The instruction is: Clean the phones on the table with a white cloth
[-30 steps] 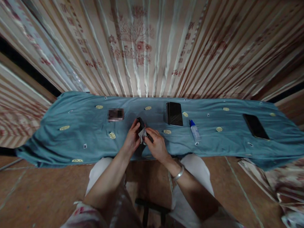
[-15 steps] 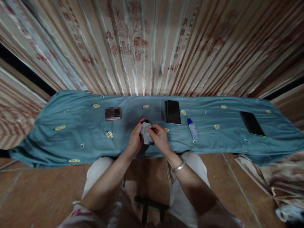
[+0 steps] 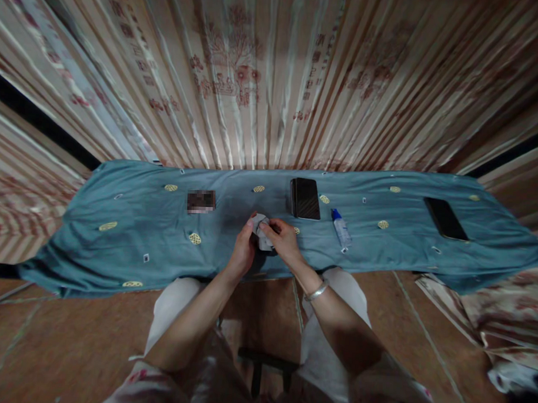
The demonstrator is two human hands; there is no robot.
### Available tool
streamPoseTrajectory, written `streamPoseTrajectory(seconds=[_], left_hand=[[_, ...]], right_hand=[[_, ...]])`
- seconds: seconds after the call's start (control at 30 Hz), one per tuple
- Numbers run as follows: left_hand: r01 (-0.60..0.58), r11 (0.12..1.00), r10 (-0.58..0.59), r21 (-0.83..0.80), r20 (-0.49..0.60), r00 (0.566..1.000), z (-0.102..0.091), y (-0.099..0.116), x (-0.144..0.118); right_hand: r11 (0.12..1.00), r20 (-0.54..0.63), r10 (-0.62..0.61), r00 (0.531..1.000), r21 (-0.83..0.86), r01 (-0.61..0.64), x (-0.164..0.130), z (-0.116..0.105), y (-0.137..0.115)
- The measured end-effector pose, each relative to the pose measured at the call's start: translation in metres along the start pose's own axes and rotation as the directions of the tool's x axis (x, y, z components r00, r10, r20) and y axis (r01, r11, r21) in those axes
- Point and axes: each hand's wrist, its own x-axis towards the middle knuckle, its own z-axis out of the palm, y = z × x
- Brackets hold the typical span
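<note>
Striped, glossy curtains printed with red motifs hang behind a long table draped in a teal cloth with small yellow oval patches [image 3: 131, 220]. At the near middle edge of that cloth, the left hand [image 3: 243, 250] and the right hand [image 3: 285, 242] meet around a small crumpled pale grey wiping cloth [image 3: 261, 232]. Both hands are closed on it, fingers pinching the fabric from either side, and a dark object seems to sit underneath, almost wholly covered.

The grey cloth looks soft, light and limp, so it should bunch and fold wherever it is pinched; any corner or gathered fold gives a hold. Whatever lies beneath it is likely stiff and smooth, better held by its edges through the fabric.

Beyond the hands lies a black slab-shaped phone [image 3: 305, 198], and just to its right a small clear spray bottle with a blue cap [image 3: 341, 229] lies on its side. Another dark flat phone [image 3: 445, 218] rests well apart, toward the right end. A blurred rectangular patch [image 3: 201, 201] left of centre cannot be made out. A silver bangle [image 3: 316, 293] circles the right wrist.
</note>
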Motion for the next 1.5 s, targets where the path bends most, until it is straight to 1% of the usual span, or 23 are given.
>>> streamPoseTrajectory(seconds=[0.03,0.1,0.2,0.3,0.37,0.47,0.57,0.67,0.73,0.8,0.9,0.97,1.07,1.2,1.33,1.43,1.5], left_hand=[[-0.028,1.000,0.028,-0.005,-0.006,1.000,0.002,0.003,-0.001],[-0.044,0.999,0.044,0.001,-0.021,0.999,0.005,0.009,-0.001],[-0.002,1.000,0.003,0.014,-0.046,0.999,0.005,0.014,0.003],[-0.013,1.000,0.013,0.006,-0.067,0.998,0.004,0.016,0.006],[-0.031,0.999,0.032,0.004,-0.065,0.997,0.003,0.017,0.007],[-0.023,0.999,0.024,0.025,-0.034,0.999,0.002,0.020,0.006],[-0.009,1.000,0.010,0.028,-0.026,1.000,-0.001,0.022,0.006],[-0.009,1.000,0.010,0.027,-0.049,0.999,-0.005,0.025,0.009],[0.019,0.999,-0.017,0.029,-0.065,0.998,-0.006,0.028,0.012],[0.069,0.998,-0.068,0.014,-0.074,0.995,-0.006,0.033,0.013],[0.137,0.990,-0.138,-0.026,-0.046,0.989,-0.004,0.038,0.012],[0.162,0.986,-0.163,-0.034,-0.006,0.987,-0.002,0.038,0.008],[0.173,0.984,-0.172,-0.033,0.038,0.984,0.001,0.034,0.002],[0.196,0.978,-0.192,-0.074,0.058,0.980,0.004,0.024,-0.003],[0.186,0.978,-0.185,-0.094,0.013,0.983,0.003,0.016,-0.003],[0.173,0.982,-0.174,-0.074,-0.010,0.985,-0.002,0.013,-0.001],[0.138,0.988,-0.140,-0.065,-0.028,0.990,-0.005,0.013,0.001]], right_hand=[[1.000,0.019,-0.014,1.000,-0.028,0.015,-0.001,0.001,0.000],[0.996,0.049,-0.040,0.998,-0.081,0.044,-0.004,0.002,0.000],[0.981,0.057,-0.107,0.993,-0.158,0.115,-0.008,0.002,-0.003],[0.951,0.081,-0.184,0.980,-0.236,0.198,-0.013,0.001,-0.007],[0.930,0.113,-0.222,0.969,-0.275,0.245,-0.016,0.001,-0.009],[0.893,0.165,-0.267,0.949,-0.327,0.308,-0.021,0.000,-0.012],[0.846,0.226,-0.320,0.920,-0.370,0.385,-0.027,0.000,-0.015],[0.803,0.274,-0.372,0.887,-0.385,0.456,-0.036,0.001,-0.018],[0.773,0.315,-0.402,0.859,-0.385,0.504,-0.042,0.002,-0.021],[0.733,0.363,-0.439,0.822,-0.385,0.561,-0.047,0.002,-0.024],[0.667,0.419,-0.480,0.771,-0.397,0.631,-0.050,0.002,-0.027],[0.640,0.447,-0.477,0.757,-0.414,0.647,-0.049,0.000,-0.028],[0.627,0.464,-0.462,0.756,-0.431,0.648,-0.045,-0.004,-0.028],[0.606,0.458,-0.475,0.751,-0.449,0.657,-0.038,-0.008,-0.022],[0.605,0.416,-0.491,0.765,-0.470,0.643,-0.034,-0.009,-0.014],[0.631,0.387,-0.485,0.785,-0.466,0.620,-0.033,-0.008,-0.011],[0.655,0.379,-0.470,0.797,-0.457,0.602,-0.035,-0.006,-0.010]])
